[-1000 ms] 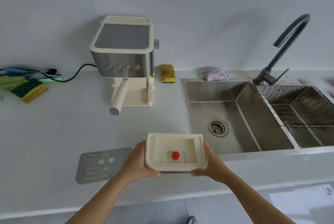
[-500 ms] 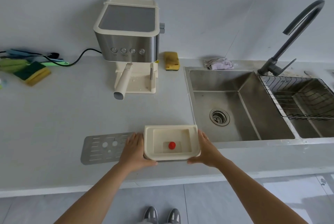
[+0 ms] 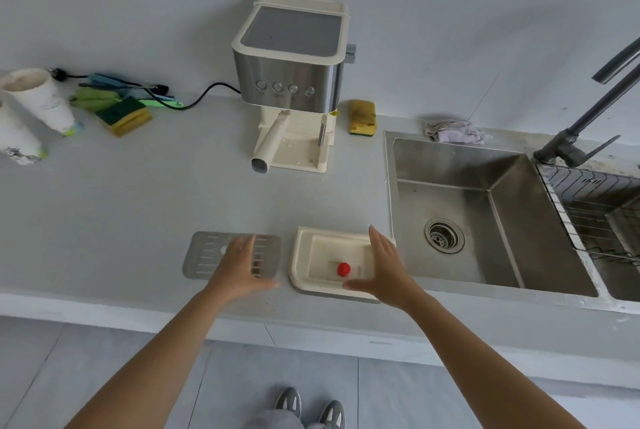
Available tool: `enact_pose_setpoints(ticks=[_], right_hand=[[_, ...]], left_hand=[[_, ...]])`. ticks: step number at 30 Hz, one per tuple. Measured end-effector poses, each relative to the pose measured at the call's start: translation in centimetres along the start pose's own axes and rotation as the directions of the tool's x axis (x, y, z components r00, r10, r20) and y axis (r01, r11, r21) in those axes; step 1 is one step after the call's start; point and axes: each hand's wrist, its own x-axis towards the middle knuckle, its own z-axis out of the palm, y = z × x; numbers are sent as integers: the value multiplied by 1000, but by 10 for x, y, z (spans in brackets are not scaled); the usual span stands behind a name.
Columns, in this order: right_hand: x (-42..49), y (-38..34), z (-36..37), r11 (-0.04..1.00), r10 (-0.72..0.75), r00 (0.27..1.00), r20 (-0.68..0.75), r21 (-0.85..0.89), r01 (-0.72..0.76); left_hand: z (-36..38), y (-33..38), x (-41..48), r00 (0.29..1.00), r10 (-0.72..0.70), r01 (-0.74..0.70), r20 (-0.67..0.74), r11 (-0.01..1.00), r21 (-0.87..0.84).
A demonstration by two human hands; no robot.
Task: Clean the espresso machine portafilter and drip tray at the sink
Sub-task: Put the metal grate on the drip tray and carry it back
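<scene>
Rests the cream drip tray [image 3: 301, 266] flat on the worktop [image 3: 138, 203], at 6 o'clock of the espresso machine [image 3: 291, 82] and just beside the sink [image 3: 467, 169] at its 3 o'clock, probably parked there for a short carry to rinsing. Carries a red float [image 3: 343, 268] inside. Holds the right hand [image 3: 384, 266] over the tray's 3 o'clock side, fingers [image 3: 375, 241] straight and together, clamped on nothing; cannot tell whether touching the rim. Holds the left hand [image 3: 239, 266] above the perforated metal grate [image 3: 204, 255] at the tray's 9 o'clock, fingers straight, slightly apart, gripping nothing. Leaves the portafilter [image 3: 270, 143] in the machine, handle pointing toward 7 o'clock, seemingly not yet cleaned. Offers open worktop at 12 o'clock between tray and machine; gives little margin at 6 o'clock, with tray and grate near the front edge. Calls for a lift over the sink rim at 3 o'clock, well apart from the faucet [image 3: 588, 117] and wire basket [image 3: 595, 221].
</scene>
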Motion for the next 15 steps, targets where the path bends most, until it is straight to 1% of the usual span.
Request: enact_pose_setpoints(ticks=[2, 4, 7, 8, 10, 13, 15], right_hand=[[3, -20, 7, 998, -10, 1000, 28, 63, 8], [5, -41, 16, 991, 0, 998, 56, 134, -7], [7, -68, 35, 974, 22, 994, 105, 221, -45], [8, -77, 40, 967, 36, 992, 119, 246, -65], [13, -96, 50, 942, 58, 988, 141, 321, -101], [21, -118, 68, 895, 54, 989, 137, 432, -109], [28, -128, 82, 864, 73, 988, 139, 487, -132]], left_hand=[[-11, -9, -8, 991, -110, 103, -80, 990, -93], [-17, -31, -9, 974, -193, 173, -118, 972, -160], [-15, -83, 2, 954, -249, 209, -164, 951, -226], [-22, -86, -1, 950, -267, 226, -164, 946, -233], [-46, -68, -18, 944, -282, 242, -171, 944, -223], [-62, -72, -17, 933, -348, 314, -87, 910, -270], [-67, -80, -12, 937, -349, 326, -21, 894, -307]])
